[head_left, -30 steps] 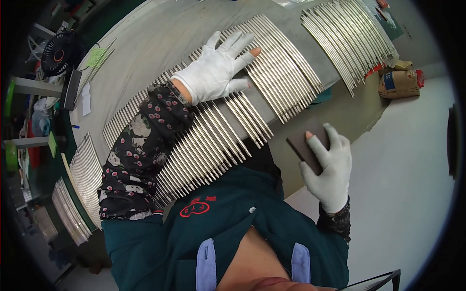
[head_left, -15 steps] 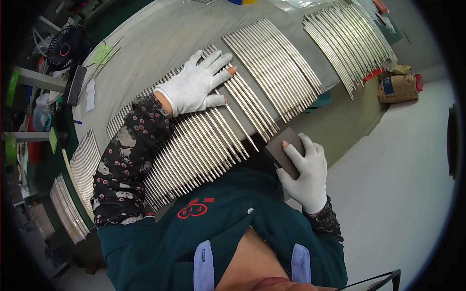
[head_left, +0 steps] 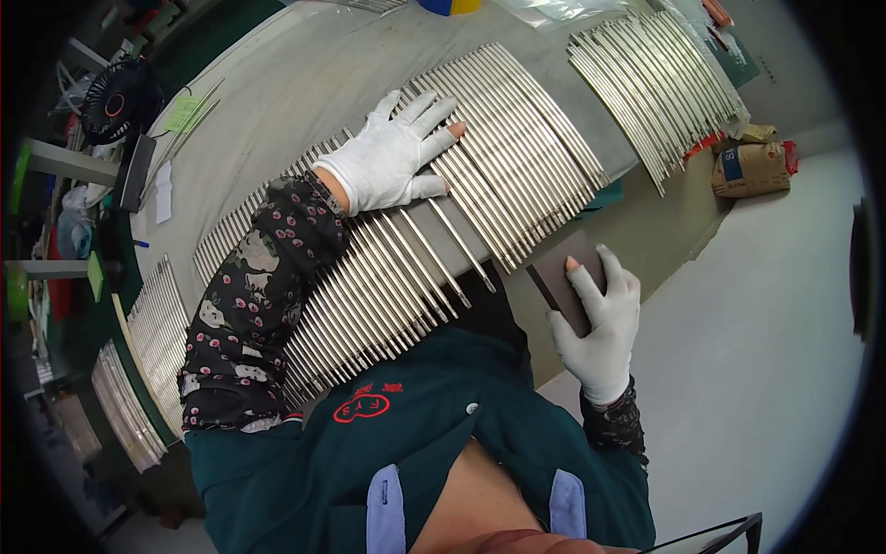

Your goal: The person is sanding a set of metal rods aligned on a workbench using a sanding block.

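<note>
My left hand (head_left: 392,155), in a white glove with some bare fingertips, lies flat with fingers spread on slim metal rods. Left of it and under my forearm is a row of side-by-side rods (head_left: 365,300). Its fingertips reach the edge of a second closely packed row (head_left: 521,138) on the right. Between the rows a few rods (head_left: 461,245) stand apart with gaps. Off the table's near edge, my gloved right hand (head_left: 604,332) grips a flat, dark grey-brown rectangular block (head_left: 565,277). The thumb is at its near side and fingers lie over it.
Another row of rods (head_left: 655,97) lies at the far right, with plastic film (head_left: 554,11) behind. More rods (head_left: 157,323) sit at the left. A small black fan (head_left: 115,100) stands at the far left. A brown paper sack (head_left: 752,168) is beyond the table's right end.
My left hand has slid a little right, and several rods beneath it have shifted against the right-hand row, closing that gap. My right hand, with the block, has moved slightly right.
</note>
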The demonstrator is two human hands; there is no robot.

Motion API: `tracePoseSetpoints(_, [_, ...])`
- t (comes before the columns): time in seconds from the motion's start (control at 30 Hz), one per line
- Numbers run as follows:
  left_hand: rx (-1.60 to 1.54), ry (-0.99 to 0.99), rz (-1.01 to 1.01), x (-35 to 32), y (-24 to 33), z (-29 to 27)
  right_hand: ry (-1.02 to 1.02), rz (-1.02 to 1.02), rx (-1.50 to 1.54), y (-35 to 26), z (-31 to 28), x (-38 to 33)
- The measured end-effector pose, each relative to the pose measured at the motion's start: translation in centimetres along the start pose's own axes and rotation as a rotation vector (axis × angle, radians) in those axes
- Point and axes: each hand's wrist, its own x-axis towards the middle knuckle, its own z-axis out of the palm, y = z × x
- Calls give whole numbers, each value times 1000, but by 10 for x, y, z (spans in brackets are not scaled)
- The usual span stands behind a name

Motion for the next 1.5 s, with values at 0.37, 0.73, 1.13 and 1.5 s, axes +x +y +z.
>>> tracePoseSetpoints(0.37, [32,39,62,-16,4,-3,34,-48,-18,6,11,17])
tracePoseSetpoints(0.73, [-15,-54,26,-19,12,-11,33,-138,-144,-3,29,47])
tracePoseSetpoints(1.13, [-61,8,24,-19,13,-6,1,-155,-144,-6,34,56])
tracePoseSetpoints(1.5, [-47,1,15,-22,14,-4,-24,-180,-146,-26,37,66])
